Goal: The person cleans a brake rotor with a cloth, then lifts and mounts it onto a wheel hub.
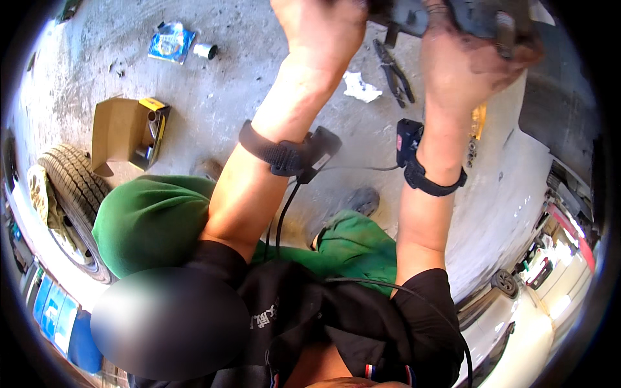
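Observation:
My left hand (323,22) reaches up against a dark metal part (407,13) at the top edge; its fingers are mostly out of view. My grimy right hand (472,61) has its fingers curled on the same part, beside a short metal piece sticking out of it. Below the part, between my forearms, black pliers (396,74) lie on the concrete floor (239,90) near a crumpled white paper (359,87). Both wrists wear strapped black devices with cables.
An open cardboard box (113,132) with metal pieces and a tire (71,187) lie at left. A blue packet (169,44) and small cylinder (206,52) are at upper left. Small metal pieces (471,152) lie at right, and cars (537,310) stand at the right edge.

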Tool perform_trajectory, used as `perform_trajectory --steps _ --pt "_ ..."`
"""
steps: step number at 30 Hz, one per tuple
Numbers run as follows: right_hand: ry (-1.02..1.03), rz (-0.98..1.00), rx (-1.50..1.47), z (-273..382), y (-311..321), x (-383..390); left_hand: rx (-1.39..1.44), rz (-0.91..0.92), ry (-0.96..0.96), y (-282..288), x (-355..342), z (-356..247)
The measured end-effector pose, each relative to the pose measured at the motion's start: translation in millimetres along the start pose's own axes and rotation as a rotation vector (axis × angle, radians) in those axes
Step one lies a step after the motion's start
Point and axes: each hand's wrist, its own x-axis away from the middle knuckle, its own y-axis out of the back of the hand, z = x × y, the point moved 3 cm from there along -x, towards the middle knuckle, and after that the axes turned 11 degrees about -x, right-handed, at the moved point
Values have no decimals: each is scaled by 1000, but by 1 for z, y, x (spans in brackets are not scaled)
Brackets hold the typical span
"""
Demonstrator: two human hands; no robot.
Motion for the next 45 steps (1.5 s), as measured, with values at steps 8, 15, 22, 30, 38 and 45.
perform_trajectory --steps 8,15,22,30,38,45 --pt "-138 188 45 19 7 -32 643 66 451 8 -22 -36" --pt "-347 -22 -182 11 -10 -26 968 -86 573 7 -28 -31" --pt "-24 61 186 6 -9 -15 501 -67 226 -7 -15 -17" --pt "-208 99 116 19 0 -26 22 -165 133 9 -26 -51" --pt "-338 289 -42 22 14 -26 98 152 81 11 -21 -29" --pt "-216 633 -216 -9 64 -30 610 -13 358 -8 -11 3"
